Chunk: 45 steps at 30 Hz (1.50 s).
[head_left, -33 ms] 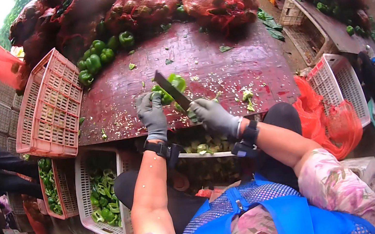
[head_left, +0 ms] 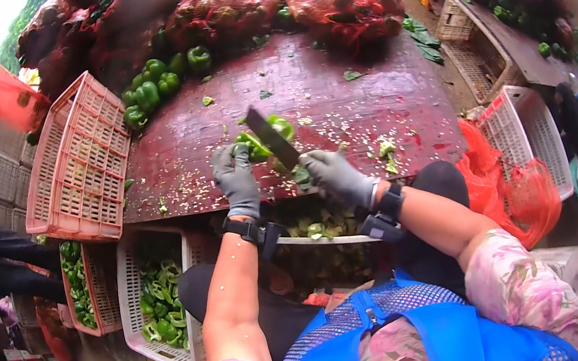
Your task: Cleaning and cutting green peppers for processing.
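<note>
While our left hand [head_left: 238, 181] pins the green pepper [head_left: 261, 139] on the dark red board [head_left: 368, 107], at 12 o'clock of the wrists, our right hand [head_left: 337, 176] is closed on the cleaver [head_left: 271, 136]. We judge the pepper light, hollow, waxy-slick and crisp; best pressed at its 9 o'clock flank, fingers curled clear of the blade.

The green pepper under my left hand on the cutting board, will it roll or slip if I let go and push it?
The green pepper looks rounded and glossy, so it would probably rock or roll on the red board. Wet seeds and scraps around it suggest it may slide too. The left hand pinning it beside the knife in the right hand likely steadies it.
</note>
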### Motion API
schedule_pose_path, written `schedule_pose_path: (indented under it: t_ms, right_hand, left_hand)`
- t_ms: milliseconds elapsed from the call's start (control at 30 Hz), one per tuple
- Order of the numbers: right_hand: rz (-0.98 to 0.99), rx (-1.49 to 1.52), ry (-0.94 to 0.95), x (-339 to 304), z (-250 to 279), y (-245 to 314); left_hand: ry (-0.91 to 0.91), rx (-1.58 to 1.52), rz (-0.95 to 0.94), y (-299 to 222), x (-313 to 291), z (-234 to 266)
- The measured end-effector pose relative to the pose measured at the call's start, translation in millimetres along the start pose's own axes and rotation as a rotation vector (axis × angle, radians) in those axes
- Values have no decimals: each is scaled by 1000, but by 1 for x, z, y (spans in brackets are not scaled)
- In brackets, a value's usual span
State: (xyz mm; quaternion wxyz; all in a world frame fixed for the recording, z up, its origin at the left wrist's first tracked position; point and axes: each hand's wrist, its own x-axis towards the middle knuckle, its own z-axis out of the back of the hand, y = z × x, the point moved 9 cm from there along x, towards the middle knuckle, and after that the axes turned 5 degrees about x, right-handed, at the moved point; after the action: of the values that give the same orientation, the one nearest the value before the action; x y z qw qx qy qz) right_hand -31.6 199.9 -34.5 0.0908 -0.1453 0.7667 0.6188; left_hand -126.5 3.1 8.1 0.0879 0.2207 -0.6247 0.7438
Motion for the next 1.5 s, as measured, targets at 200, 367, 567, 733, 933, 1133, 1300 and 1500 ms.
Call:
schedule_pose_path:
  t_ms: [200, 367, 567, 733, 933, 1133, 1300, 1500]
  right_hand:
    - [-238, 553, 24, 23, 16, -15]
    - [87, 217, -271, 46, 63, 4]
    - [190, 52, -441, 62, 109, -6]
    - [96, 103, -362, 66, 109, -10]
    - [3, 132, -440, 64, 111, -12]
    - [-14, 79, -476, 61, 111, -16]
    - [-62, 44, -492, 61, 110, -15]
    - [-11, 57, -442, 65, 106, -11]
  left_hand:
    - [288, -73, 275, 44, 26, -15]
    - [316, 163, 228, 99, 132, 14]
    - [-17, 907, -199, 166, 308, 132]
    - [-19, 915, -125, 208, 412, 154]
    - [125, 1137, -59, 235, 499, 119]
    - [493, 596, 372, 306, 512, 88]
    - [790, 552, 257, 257, 479, 46]
    - [971, 1551, -108, 191, 371, -13]
